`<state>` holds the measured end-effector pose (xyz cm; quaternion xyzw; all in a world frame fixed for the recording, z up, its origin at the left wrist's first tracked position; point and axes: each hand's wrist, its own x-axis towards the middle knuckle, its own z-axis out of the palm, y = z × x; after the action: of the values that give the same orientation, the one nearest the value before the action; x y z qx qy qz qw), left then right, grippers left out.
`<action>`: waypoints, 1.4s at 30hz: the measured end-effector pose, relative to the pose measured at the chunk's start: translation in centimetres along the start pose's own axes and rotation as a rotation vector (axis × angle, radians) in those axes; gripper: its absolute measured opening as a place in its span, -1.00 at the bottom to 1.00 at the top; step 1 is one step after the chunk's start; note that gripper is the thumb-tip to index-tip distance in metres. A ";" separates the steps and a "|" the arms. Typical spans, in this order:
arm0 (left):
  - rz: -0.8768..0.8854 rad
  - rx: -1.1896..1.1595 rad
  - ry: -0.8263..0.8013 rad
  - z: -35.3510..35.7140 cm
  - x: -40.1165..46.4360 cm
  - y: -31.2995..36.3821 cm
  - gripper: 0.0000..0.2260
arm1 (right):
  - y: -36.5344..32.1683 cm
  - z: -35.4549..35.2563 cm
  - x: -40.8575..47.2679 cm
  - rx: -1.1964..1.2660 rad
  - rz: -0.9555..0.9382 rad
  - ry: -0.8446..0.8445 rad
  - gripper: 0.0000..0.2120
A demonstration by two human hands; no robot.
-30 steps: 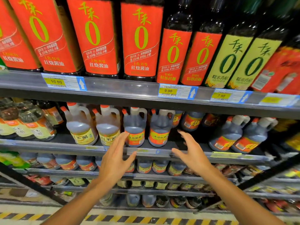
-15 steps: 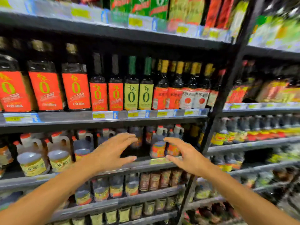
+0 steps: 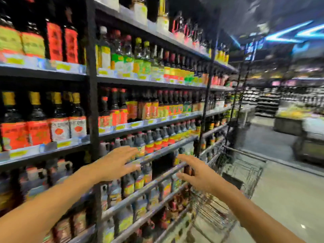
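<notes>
My left hand (image 3: 114,163) is held out in front of a supermarket shelf, fingers straight and spread, holding nothing. My right hand (image 3: 198,173) hovers beside it, also with relaxed spread fingers and nothing in it. Both hang in the air in front of rows of dark sauce bottles (image 3: 150,142) with red and yellow labels, without touching them. The picture is blurred by motion.
Tall black shelving (image 3: 92,106) filled with bottles runs along the left and recedes to the right. A wire shopping cart (image 3: 243,171) stands on the aisle floor to the right of my right hand. Farther right are open floor and distant display stands.
The view has swung to the right along the aisle, bringing the shopping cart and open floor into sight. Both hands stay outstretched and empty, at about the same spacing.
</notes>
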<state>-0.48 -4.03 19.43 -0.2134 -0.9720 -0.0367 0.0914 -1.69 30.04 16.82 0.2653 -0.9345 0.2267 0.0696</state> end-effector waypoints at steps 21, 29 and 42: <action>0.499 -0.123 -0.179 16.2 42.1 13.5 -0.31 | 29.2 -7.9 -2.4 -0.160 0.700 0.189 -0.32; 0.540 -0.136 -0.295 24.6 54.4 19.1 -0.30 | 42.7 -7.9 -1.3 -0.135 0.790 0.139 -0.33; 0.416 -0.170 -0.424 34.6 69.9 27.1 -0.19 | 67.5 -11.0 3.8 0.009 0.769 0.024 -0.31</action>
<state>-56.99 52.88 -0.11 -0.4174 -0.8983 -0.0533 -0.1262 -40.44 84.40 1.41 -0.1068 -0.9640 0.2434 -0.0106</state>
